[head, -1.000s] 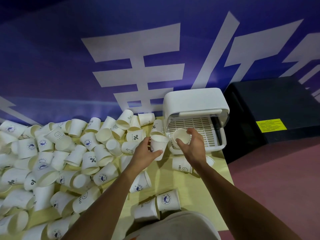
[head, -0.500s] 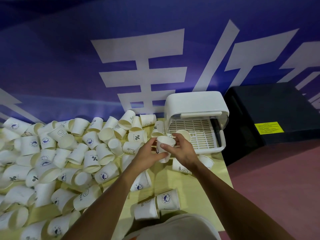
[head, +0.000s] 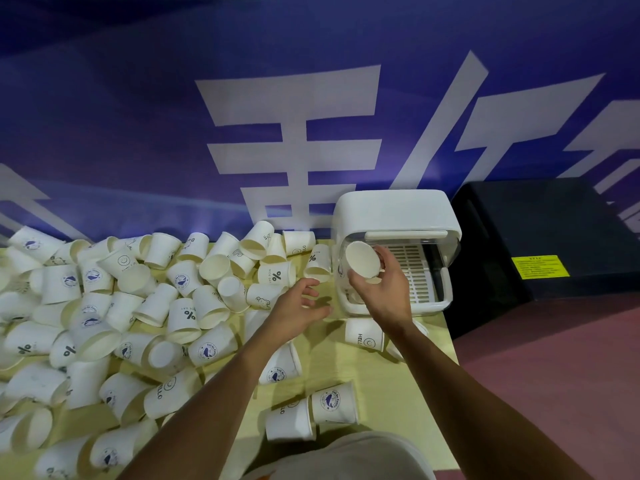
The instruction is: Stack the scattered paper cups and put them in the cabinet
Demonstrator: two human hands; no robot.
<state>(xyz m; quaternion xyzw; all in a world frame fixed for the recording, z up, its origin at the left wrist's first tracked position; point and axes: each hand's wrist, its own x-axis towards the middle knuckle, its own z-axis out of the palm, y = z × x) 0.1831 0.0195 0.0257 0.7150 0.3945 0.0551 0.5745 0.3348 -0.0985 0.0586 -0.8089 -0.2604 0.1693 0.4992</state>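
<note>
My right hand (head: 384, 292) grips a stack of white paper cups (head: 362, 262), tilted with the open mouth toward me, right at the open front of the small white cabinet (head: 394, 213). The cabinet's slotted tray (head: 415, 271) shows behind the hand. My left hand (head: 298, 308) hovers with spread fingers, holding nothing, just left of the cabinet above the yellow table (head: 398, 393). Several loose white cups (head: 183, 317) with printed logos lie scattered across the table's left and middle.
A "HELLO" cup (head: 365, 336) lies under my right wrist, and two cups (head: 311, 412) lie near the table's front edge. A black box (head: 547, 237) with a yellow label stands right of the cabinet. A blue banner wall rises behind the table.
The two cups came together into one stack. My right hand carried it up to the cabinet opening, while my left hand let go and dropped back toward the table, fingers spread.
</note>
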